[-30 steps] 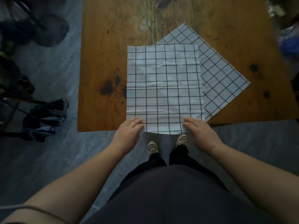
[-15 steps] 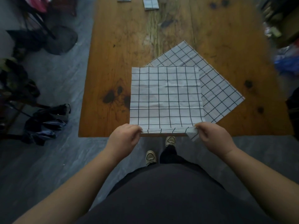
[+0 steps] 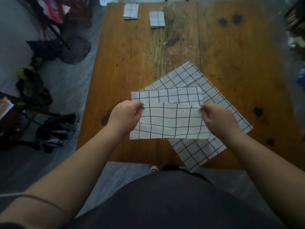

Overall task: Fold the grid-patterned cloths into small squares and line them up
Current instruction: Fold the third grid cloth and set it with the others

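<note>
A white cloth with a black grid (image 3: 170, 121) lies on the wooden table (image 3: 132, 63), its near half lifted and carried over towards the far edge. My left hand (image 3: 125, 114) pinches the left corner of the raised edge. My right hand (image 3: 217, 119) pinches the right corner. A strip of the cloth's far part (image 3: 166, 95) still shows beyond the raised edge. A second grid cloth (image 3: 206, 100) lies spread flat and turned at an angle underneath, its near corner hanging over the table's front edge. Two small folded grid squares (image 3: 130, 11) (image 3: 157, 19) lie side by side at the far end.
Left of the table, on the grey floor, stand a round dark fan base (image 3: 75, 50) and dark bags (image 3: 56, 129). Blurred clutter shows at the far right edge. My shoe (image 3: 153, 169) is on the floor below the table's front edge.
Both hands went from resting on the cloth's near edge to pinching its corners, then lifted that edge and carried it away from me over the cloth. The view tilted up, showing the folded squares.
</note>
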The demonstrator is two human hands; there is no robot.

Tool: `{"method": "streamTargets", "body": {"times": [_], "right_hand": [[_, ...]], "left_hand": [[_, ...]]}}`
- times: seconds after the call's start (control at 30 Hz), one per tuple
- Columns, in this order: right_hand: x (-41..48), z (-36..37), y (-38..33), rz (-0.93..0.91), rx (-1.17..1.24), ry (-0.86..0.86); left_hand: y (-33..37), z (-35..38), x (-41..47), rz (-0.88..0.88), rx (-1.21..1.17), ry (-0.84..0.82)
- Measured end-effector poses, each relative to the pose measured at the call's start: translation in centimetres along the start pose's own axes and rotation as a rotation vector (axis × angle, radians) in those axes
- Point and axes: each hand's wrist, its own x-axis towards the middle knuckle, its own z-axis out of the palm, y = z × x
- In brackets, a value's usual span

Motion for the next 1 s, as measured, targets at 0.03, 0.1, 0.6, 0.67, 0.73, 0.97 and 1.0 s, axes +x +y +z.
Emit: {"method": "streamTargets", "body": {"times": [0.03,0.1,0.6,0.67,0.73,0.97,1.0], "right_hand": [[1.5,0.1,0.4,-0.012,-0.008,-0.010],[4.4,0.7,1.3,-0.022,-0.028,-0.042],[16.5,7.0,4.4,0.085,-0.074,-0.231],[16.2,7.2,4.4,0.068,-0.094,-0.222],[15.2,7.1,4.4,0.062,-0.096,-0.183],[6.6,7.5,2.1,0.005,0.000,-0.169],[5.0,8.0,1.6,0.008,-0.001,-0.184]], "left_hand": [[0.0,0.1,1.2,-0.030,0.014,-0.017],[-0.3,0.7,3.7,-0.105,0.026,-0.059],[-4.1,6.6,12.0,-0.339,0.127,-0.191],[-4.2,7.2,11.3,-0.319,0.180,-0.189],[-3.8,7.5,9.9,-0.304,0.150,-0.195],[-0.7,8.6,2.1,-0.101,0.030,-0.231],[-0.4,9.1,0.8,-0.071,0.019,-0.241]]}}
